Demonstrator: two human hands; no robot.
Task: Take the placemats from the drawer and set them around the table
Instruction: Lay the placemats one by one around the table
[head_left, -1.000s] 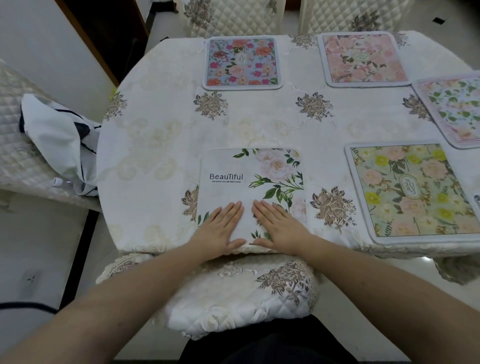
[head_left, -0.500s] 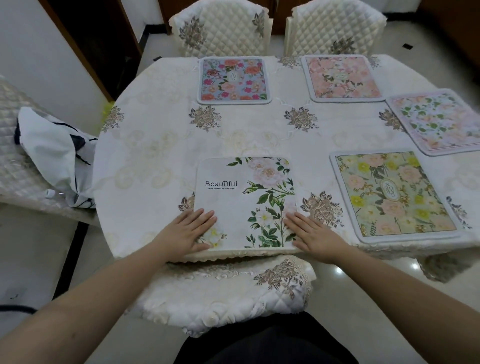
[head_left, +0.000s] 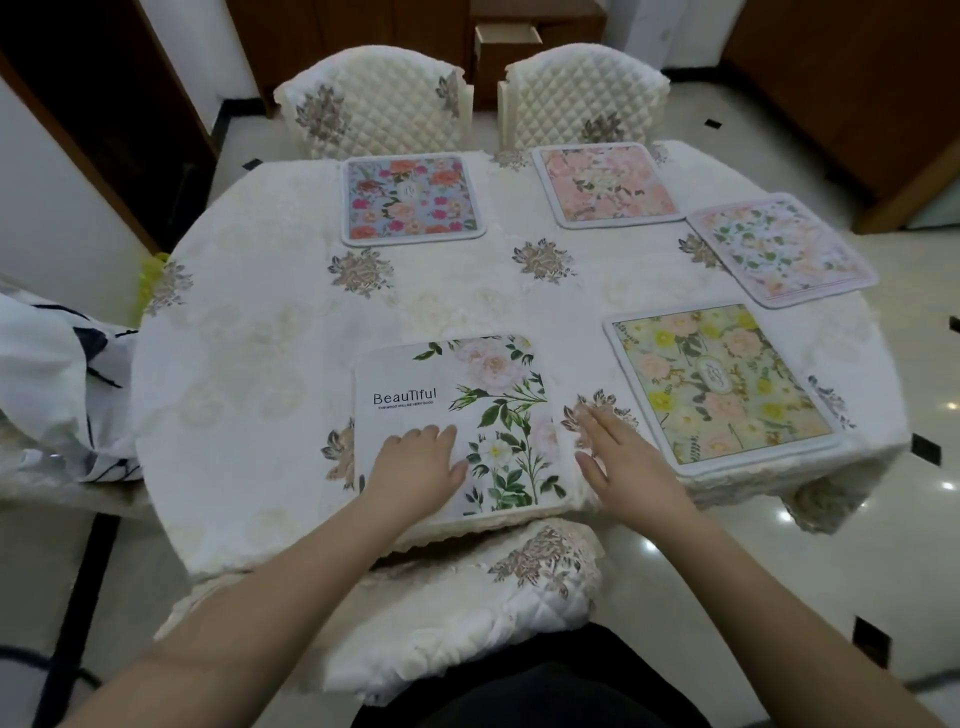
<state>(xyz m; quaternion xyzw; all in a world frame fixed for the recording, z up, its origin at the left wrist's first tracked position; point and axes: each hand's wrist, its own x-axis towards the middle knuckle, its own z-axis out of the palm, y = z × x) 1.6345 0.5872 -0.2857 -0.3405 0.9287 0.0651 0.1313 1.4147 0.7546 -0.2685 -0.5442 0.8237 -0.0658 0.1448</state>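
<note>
While left hand (head_left: 415, 465) presses white placemat (head_left: 457, 410), right hand (head_left: 623, 457) flat beside.

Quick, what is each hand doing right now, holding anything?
Left hand: open, flat on the white placemat.
Right hand: open, holding nothing, over the tablecloth beside that placemat.

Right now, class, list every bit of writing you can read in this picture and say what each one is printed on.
"BeauTiful": on the white mat, left half.
Small line beneath it: seems to read "THE MOOD WILL BE VERY GOOD", barely legible.
Oval emblem on the yellow mat: too blurred to read.
Emblem on the blue mat: too blurred.
</note>
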